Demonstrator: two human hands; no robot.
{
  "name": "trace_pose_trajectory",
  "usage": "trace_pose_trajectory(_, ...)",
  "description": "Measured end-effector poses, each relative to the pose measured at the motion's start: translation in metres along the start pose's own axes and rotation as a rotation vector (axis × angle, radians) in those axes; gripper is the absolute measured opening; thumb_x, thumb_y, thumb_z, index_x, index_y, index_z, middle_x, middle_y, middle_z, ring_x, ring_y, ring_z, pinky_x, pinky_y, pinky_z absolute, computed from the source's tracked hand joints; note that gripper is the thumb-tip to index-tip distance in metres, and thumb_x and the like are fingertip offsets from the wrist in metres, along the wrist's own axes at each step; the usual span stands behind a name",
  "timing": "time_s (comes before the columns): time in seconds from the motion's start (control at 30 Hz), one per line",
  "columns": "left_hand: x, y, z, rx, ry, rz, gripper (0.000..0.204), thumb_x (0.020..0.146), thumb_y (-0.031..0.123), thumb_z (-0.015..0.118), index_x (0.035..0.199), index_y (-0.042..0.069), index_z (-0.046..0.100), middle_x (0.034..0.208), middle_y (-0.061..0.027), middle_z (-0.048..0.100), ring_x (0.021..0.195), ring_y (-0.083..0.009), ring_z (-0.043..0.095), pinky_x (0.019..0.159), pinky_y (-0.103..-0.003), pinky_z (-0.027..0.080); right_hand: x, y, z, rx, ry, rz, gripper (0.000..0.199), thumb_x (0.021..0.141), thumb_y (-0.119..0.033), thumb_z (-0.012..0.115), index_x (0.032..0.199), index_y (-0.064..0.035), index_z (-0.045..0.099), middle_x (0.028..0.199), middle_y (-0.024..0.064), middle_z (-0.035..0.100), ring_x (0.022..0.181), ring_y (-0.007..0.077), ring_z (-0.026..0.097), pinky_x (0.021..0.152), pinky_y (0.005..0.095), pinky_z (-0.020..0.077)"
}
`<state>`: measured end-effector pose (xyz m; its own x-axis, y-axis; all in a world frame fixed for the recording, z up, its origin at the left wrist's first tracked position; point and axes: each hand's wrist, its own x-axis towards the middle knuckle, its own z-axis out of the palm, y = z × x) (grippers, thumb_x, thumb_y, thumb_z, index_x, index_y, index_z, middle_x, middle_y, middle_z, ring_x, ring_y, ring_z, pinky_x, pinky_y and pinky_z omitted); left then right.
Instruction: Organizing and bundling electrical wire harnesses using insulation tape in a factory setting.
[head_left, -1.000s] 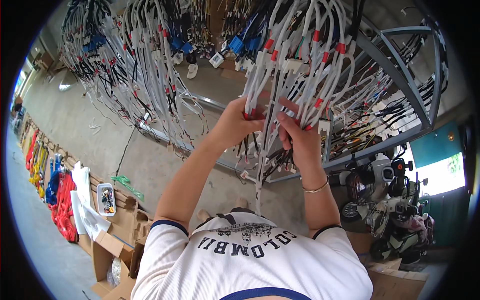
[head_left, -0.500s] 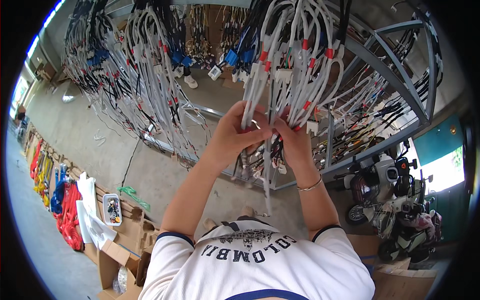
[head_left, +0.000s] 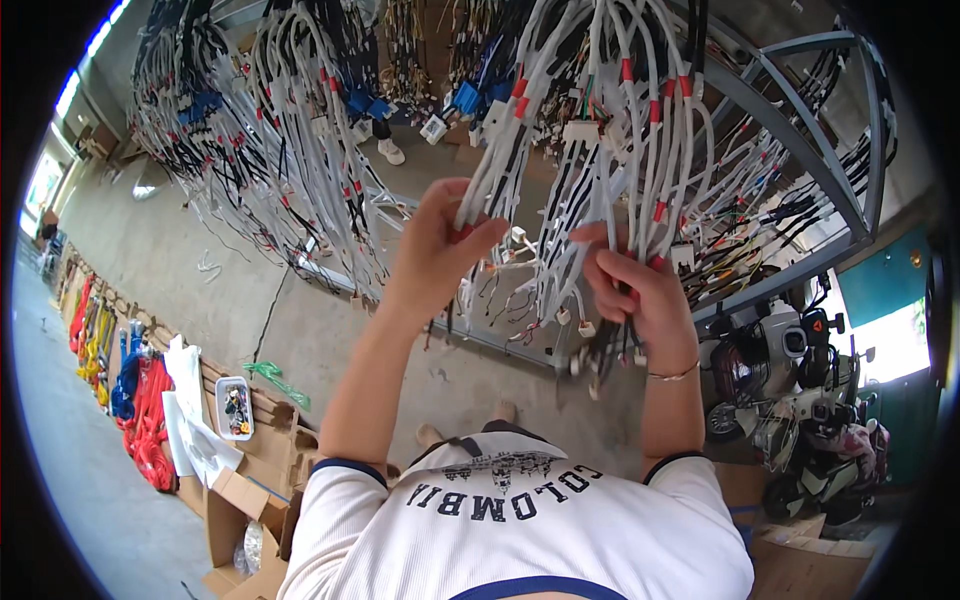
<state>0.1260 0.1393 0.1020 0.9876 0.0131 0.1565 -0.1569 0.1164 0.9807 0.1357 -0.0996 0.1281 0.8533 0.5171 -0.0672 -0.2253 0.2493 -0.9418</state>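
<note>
Head view: left hand (head_left: 445, 240), eleven o'clock, right hand (head_left: 632, 290), three, both clasping white cables (head_left: 500, 145); probably light, limp; grip mid-length.

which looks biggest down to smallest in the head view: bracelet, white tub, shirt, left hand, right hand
1. Shirt
2. Left hand and right hand, too alike to rank
3. White tub
4. Bracelet

Left side: one white tray (head_left: 221, 410) of small mixed parts (head_left: 237, 405); green strip (head_left: 275, 380); white sheets (head_left: 188, 420); red bundle (head_left: 150, 425); blue bundle (head_left: 124, 388); open cardboard box (head_left: 226, 528) containing clear plastic (head_left: 250, 548). Right side: parked scooters (head_left: 770, 345), near a teal door (head_left: 888, 268).
</note>
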Motion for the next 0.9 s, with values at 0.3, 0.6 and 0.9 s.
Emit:
trace_pose_trajectory(0.3, -0.066, -0.009, 0.09, 0.362, 0.009, 0.349, 0.062, 0.088, 0.0, 0.053, 0.143, -0.003, 0.024, 0.094, -0.0225, 0.061, 0.078, -0.038, 0.061, 0.069, -0.041, 0.049, -0.002, 0.003, 0.021, -0.267, 0.199, -0.185, 0.031, 0.084, -0.011, 0.069, 0.113, -0.0023, 0.063, 0.105, 0.0047, 0.066, 0.095, 0.0118, 0.061, 0.083, 0.0274, 0.048)
trace_pose_trajectory(0.6, -0.056, -0.033, 0.037, 0.131, 0.066, 0.478, 0.043, 0.082, 0.011, 0.067, 0.122, 0.005, 0.054, 0.092, -0.012, 0.063, 0.082, -0.0233, 0.063, 0.069, -0.03, 0.051, -0.015, -0.006, 0.043, -0.081, 0.236, -0.086, 0.018, 0.085, -0.008, 0.054, 0.101, 0.0008, 0.053, 0.068, 0.0057, 0.05, 0.056, 0.0179, 0.054, 0.053, 0.0297, 0.0464)
trace_pose_trajectory(0.9, 0.077, -0.106, 0.028, -0.206, -0.577, 0.155, 0.081, 0.074, 0.036, 0.079, 0.138, 0.005, 0.039, 0.133, -0.0052, 0.048, 0.115, -0.0173, 0.047, 0.098, -0.029, 0.039, -0.028, -0.047, 0.042, 0.297, -0.368, 0.228, 0.024, 0.094, -0.016, 0.055, 0.108, -0.0112, 0.037, 0.056, -0.0038, 0.037, 0.037, 0.0049, 0.039, 0.034, 0.0211, 0.03)
